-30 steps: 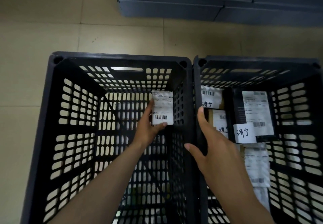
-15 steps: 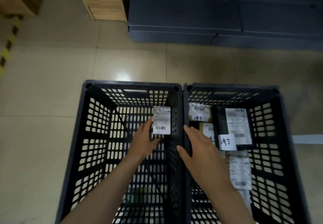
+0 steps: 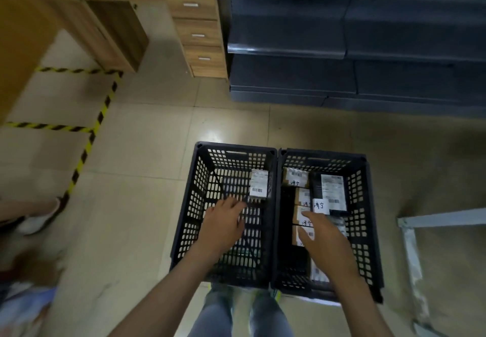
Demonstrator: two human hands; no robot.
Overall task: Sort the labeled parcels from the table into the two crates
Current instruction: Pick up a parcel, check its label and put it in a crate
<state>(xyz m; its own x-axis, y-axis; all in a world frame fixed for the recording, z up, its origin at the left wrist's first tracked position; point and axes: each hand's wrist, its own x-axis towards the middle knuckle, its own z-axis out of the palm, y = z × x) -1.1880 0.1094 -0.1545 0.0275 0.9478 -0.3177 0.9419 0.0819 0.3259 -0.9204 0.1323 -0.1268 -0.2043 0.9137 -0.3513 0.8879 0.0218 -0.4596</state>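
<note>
On tiled floor (image 3: 147,152), two black perforated plastic crates side by side, touching. Left crate (image 3: 193,205): one small white-labelled parcel (image 3: 259,185) at far right corner, seemingly propped against wall. Right crate (image 3: 361,205): several brown cardboard parcels (image 3: 295,177) with handwritten tags, plus black parcel with white label (image 3: 330,192). Left hand (image 3: 223,223) above left crate, fingers relaxed, holding nothing, apart from parcel. Right hand (image 3: 323,239) above right crate, fingers spread, empty.

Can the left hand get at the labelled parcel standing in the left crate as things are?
Probably yes. The left hand is open over the left crate, its fingertips just short of the parcel, which stands against the crate's right wall. Nothing lies between them.
</note>
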